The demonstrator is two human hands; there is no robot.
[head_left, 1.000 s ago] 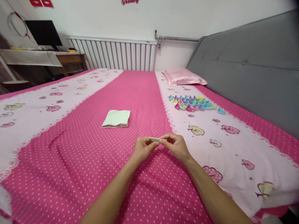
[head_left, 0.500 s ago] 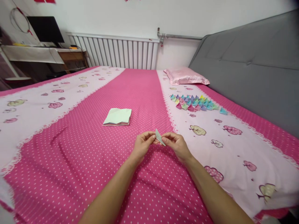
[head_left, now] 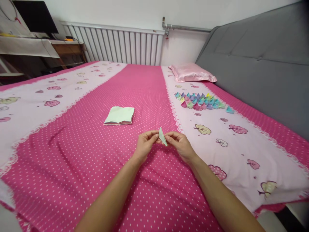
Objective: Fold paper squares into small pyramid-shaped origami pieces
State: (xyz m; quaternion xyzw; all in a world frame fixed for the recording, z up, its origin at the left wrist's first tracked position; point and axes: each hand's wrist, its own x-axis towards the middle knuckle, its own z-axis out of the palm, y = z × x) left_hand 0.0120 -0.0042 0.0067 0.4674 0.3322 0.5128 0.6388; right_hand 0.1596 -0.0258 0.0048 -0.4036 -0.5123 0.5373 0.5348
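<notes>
A small folded pale-green paper piece was pinched between the fingertips of left hand and right hand, held tilted above the pink dotted bedsheet, near a paper stack.

A home bedroom is showing here: a wide bed under a pink dotted sheet is filling the view, a satin pillow is lying by the grey padded headboard, a radiator is lining the wall, and probably a monitor is standing beyond.
</notes>
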